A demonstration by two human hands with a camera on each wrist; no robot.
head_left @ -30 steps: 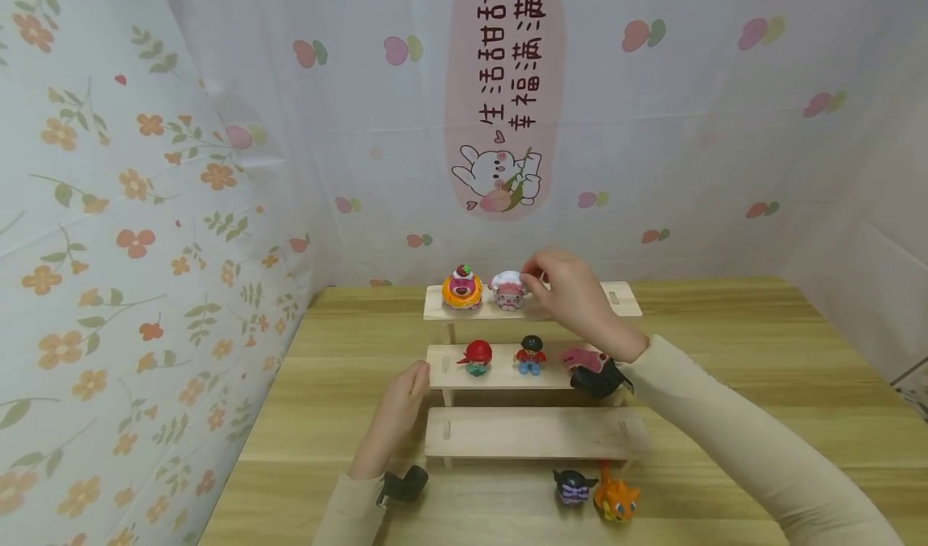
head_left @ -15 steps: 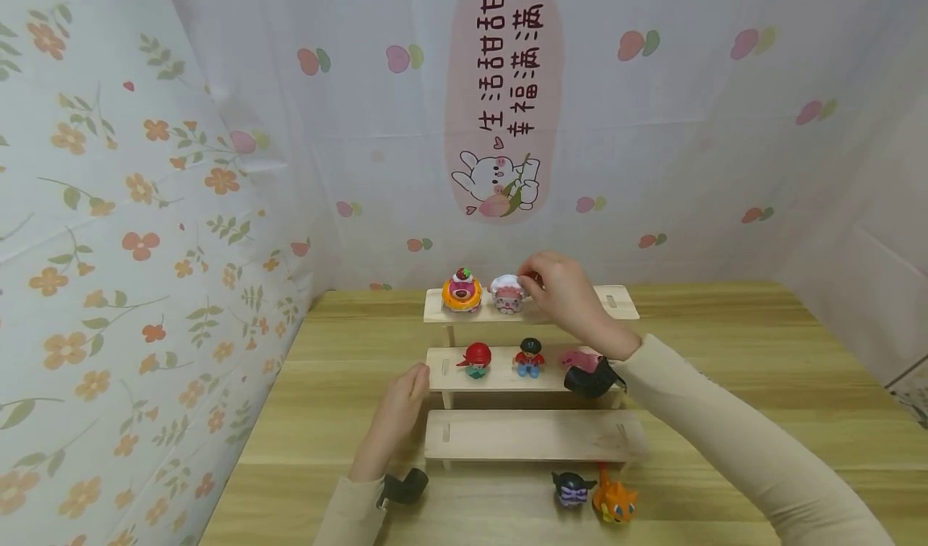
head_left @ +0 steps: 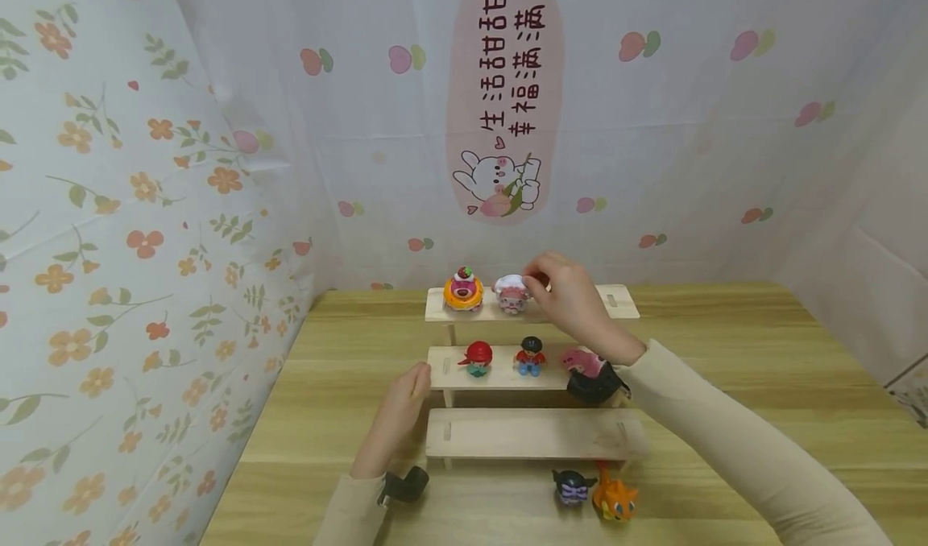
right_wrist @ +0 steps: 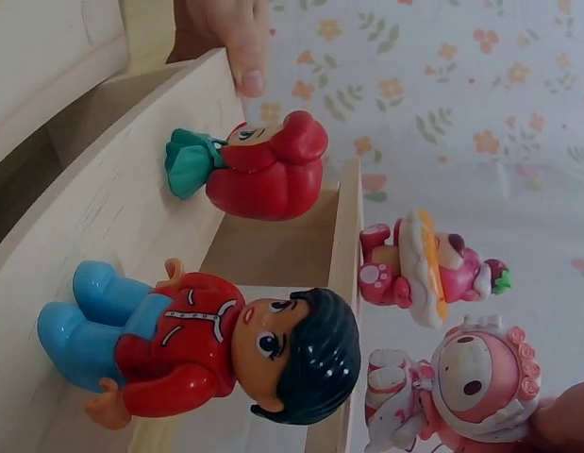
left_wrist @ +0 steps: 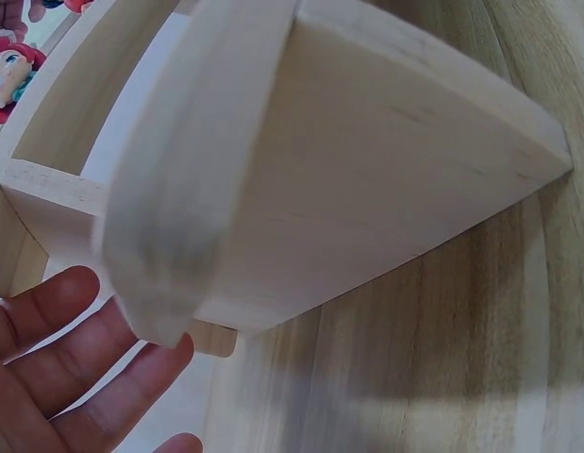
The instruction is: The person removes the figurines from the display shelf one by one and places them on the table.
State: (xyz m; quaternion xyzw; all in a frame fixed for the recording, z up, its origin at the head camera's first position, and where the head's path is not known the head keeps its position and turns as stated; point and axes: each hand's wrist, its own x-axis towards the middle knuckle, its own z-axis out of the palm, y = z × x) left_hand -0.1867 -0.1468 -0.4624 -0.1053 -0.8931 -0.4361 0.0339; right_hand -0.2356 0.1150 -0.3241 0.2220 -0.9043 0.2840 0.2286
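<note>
My right hand [head_left: 569, 292] pinches the head of a pink-and-white figurine with a white cap [head_left: 511, 295], upright on the top tier. In the right wrist view a fingertip [right_wrist: 567, 417] touches that figurine's head. To its left sits a magenta bear figurine in an orange ring [head_left: 463, 290]. At the left end of the tiered wooden stand [head_left: 536, 433] rests my left hand [head_left: 400, 397]. Its fingers [left_wrist: 122, 396] look spread and slightly bent in the left wrist view, tips against the wood; the thumb is hidden there.
On the middle tier stand a red-haired figurine [head_left: 478, 359], a boy figurine in a red jacket [head_left: 530, 357] and a pink figurine [head_left: 580, 361] partly behind my wrist strap. A black figurine [head_left: 573, 488] and an orange figurine [head_left: 615, 499] stand on the table before the stand.
My right hand and the pink-and-white figurine have barely shifted. My left hand stays at the stand's end. The head view has tilted slightly.
</note>
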